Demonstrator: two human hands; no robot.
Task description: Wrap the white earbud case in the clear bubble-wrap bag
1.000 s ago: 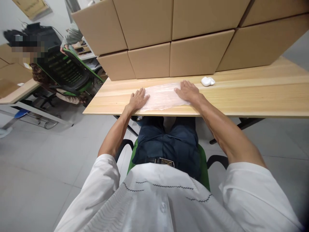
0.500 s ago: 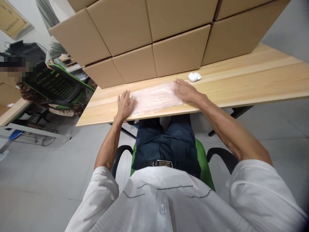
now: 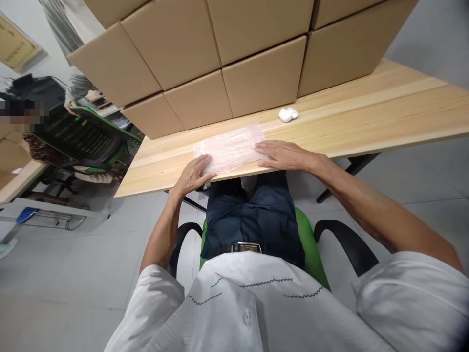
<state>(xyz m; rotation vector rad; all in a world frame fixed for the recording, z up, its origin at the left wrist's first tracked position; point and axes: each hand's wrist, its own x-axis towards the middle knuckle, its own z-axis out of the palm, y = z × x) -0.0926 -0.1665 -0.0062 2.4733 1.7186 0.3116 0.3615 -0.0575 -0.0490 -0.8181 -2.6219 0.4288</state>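
Hands, two, bare, on a pale pink translucent sheet [image 3: 229,146] lying flat at the centre of the frame, by the near edge of the wooden tabletop [image 3: 366,112]. Compared with half a second ago, the right hand [image 3: 284,155] has come down from the sheet's far right corner to its right side near the front, and the left hand [image 3: 192,173] has shifted from the left end to the near left corner. Both far corners of the sheet now show uncovered; this suggests that handling has passed from the far side of the sheet to the near one. The left hand is palm-down, thumb parted widely from the fingers; the right has its fingers stretched out, with a narrower gap at the thumb. Neither is closed around anything.

Counts: one sheet, creased; one small white object [image 3: 288,115], right of upper centre, apart from both hands; four cardboard faces [image 3: 264,76] in the lower row of the stack across the top, though how many boxes these make cannot be told; one yellow notice [image 3: 16,41] and one grey sleeve [image 3: 77,85] of another person, both upper left.
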